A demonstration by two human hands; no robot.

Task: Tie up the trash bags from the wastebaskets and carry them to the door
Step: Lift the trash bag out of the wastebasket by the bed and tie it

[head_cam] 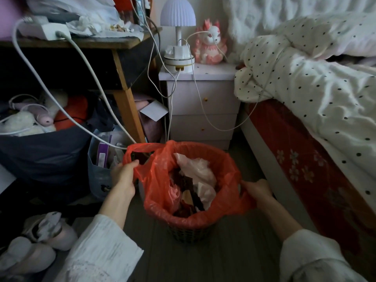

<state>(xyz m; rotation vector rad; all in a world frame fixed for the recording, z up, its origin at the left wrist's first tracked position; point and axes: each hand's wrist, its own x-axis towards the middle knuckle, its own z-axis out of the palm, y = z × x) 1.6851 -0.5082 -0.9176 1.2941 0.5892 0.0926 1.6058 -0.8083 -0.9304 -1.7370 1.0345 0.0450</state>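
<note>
An orange-red plastic trash bag (160, 180) lines a dark mesh wastebasket (191, 233) standing on the floor in front of me. The bag is open at the top and holds crumpled white paper and dark scraps. My left hand (124, 176) grips the bag's left handle loop, which is pulled up and off the basket rim. On the right side, my right hand (257, 189) is closed on the bag's edge at the rim. The rest of the bag still folds over the basket's rim.
A white nightstand (201, 106) with a lamp (178, 37) stands behind the basket, with cables hanging in front of it. A bed (305, 149) runs along the right. A wooden desk (122, 82), stuffed bags and slippers (40, 237) crowd the left.
</note>
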